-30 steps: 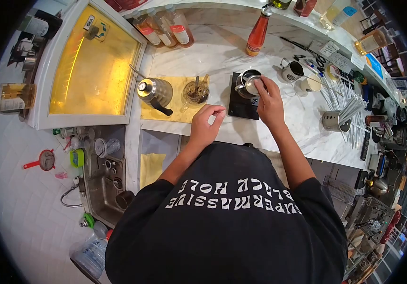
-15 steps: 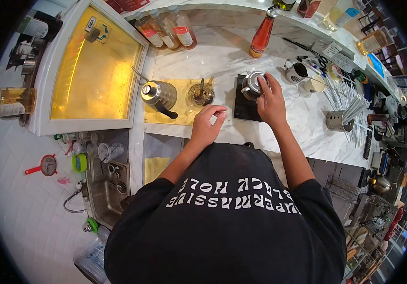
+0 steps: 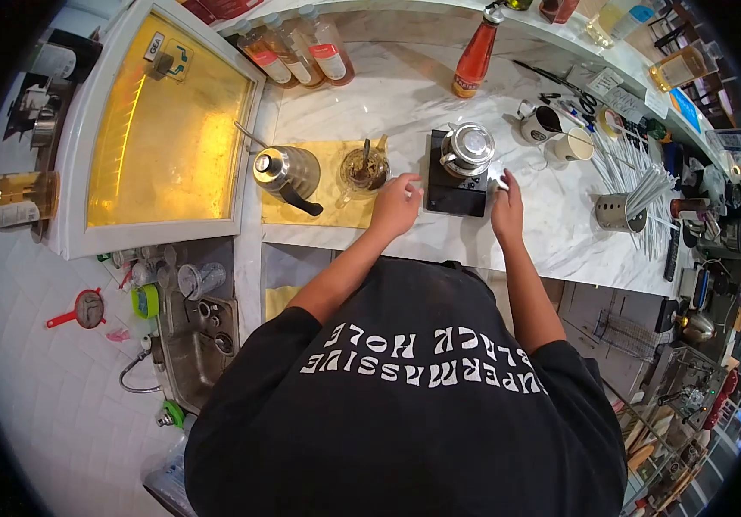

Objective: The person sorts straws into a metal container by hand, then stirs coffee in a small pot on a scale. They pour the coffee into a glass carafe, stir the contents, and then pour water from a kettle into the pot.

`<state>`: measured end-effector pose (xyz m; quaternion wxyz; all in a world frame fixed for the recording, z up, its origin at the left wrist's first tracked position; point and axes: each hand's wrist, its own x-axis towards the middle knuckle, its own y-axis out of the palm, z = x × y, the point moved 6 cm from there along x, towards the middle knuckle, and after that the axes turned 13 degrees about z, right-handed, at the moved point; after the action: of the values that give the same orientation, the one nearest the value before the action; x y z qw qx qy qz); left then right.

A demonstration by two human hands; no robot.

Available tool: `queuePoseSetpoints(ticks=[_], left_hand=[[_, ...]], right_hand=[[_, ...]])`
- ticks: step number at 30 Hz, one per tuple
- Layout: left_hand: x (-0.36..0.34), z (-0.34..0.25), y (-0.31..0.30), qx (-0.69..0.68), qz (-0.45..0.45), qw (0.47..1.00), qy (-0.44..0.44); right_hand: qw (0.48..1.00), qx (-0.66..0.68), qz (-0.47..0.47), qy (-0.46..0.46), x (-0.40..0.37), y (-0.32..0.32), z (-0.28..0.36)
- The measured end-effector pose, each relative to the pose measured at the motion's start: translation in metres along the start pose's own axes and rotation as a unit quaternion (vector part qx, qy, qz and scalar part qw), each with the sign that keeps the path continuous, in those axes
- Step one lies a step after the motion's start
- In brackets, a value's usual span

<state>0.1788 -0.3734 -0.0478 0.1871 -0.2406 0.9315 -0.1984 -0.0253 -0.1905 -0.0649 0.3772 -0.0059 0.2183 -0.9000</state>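
A small shiny metal pot with a lid sits on a black scale. Just right of the scale is my right hand, fingers extended and holding nothing. My left hand, loosely bent and free of any object, hovers by the scale's left side. Close behind it, a glass pot with dark contents and a thin tool in it stands on a yellow cloth. A steel gooseneck kettle with a black handle rests on the cloth's left part.
A red bottle stands at the back, with several clear bottles at the back left. Cups, straws in a metal holder and scissors lie to the right. A yellow-lit cabinet door and a sink are on the left.
My right hand has let go of the metal pot's lid and moved down to the scale's right side. My left hand has shifted slightly right, toward the scale.
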Motion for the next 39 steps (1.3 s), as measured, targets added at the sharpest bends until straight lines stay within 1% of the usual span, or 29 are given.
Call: queuePoseSetpoints(ticks=[2,3,5,6,7,8,11,15,19,21,24,32,35,39], left_hand=[[0.024,0.013,0.007,0.068,-0.039,0.997,-0.006],[0.034,0.014,0.009,0.062,-0.031,0.997,-0.031],[0.048,0.01,0.013,0.051,-0.013,0.995,-0.081],[0.052,0.009,0.014,0.048,-0.007,0.995,-0.091],[0.054,0.007,0.016,0.044,-0.001,0.994,-0.102],[0.056,0.007,0.017,0.041,0.005,0.993,-0.113],[0.057,0.006,0.019,0.048,0.01,0.993,-0.107],[0.05,-0.002,0.013,0.034,0.016,0.995,-0.095],[0.041,0.0,0.011,0.044,0.027,0.992,-0.114],[0.034,0.0,0.011,0.044,0.033,0.992,-0.118],[0.023,0.011,0.016,0.011,0.013,0.995,-0.095],[-0.008,0.032,0.018,0.004,0.032,0.992,-0.118],[-0.018,0.038,0.017,0.0,0.007,0.994,-0.108],[-0.031,0.039,0.016,0.004,0.008,0.994,-0.105]], right_hand=[[0.999,0.01,0.039,0.034,0.008,0.011,-0.028],[0.995,0.074,0.044,0.056,0.015,0.019,-0.046],[0.988,0.122,0.059,0.074,0.022,0.024,-0.045],[0.984,0.146,0.065,0.082,0.025,0.028,-0.044],[0.99,0.119,0.04,0.072,0.026,0.029,-0.04],[0.99,0.111,0.044,0.078,0.025,0.03,-0.04],[0.99,0.103,0.048,0.089,0.02,0.029,-0.023],[0.99,0.106,0.033,0.09,0.018,0.033,-0.028],[0.986,0.132,0.037,0.099,0.005,0.038,-0.026],[0.987,0.114,0.041,0.102,-0.002,0.039,-0.028],[0.989,0.098,0.052,0.1,-0.008,0.039,-0.031],[0.982,0.146,0.076,0.09,-0.034,0.056,-0.052],[0.982,0.148,0.07,0.089,-0.048,0.06,-0.046],[0.982,0.15,0.081,0.084,-0.06,0.066,-0.046]])
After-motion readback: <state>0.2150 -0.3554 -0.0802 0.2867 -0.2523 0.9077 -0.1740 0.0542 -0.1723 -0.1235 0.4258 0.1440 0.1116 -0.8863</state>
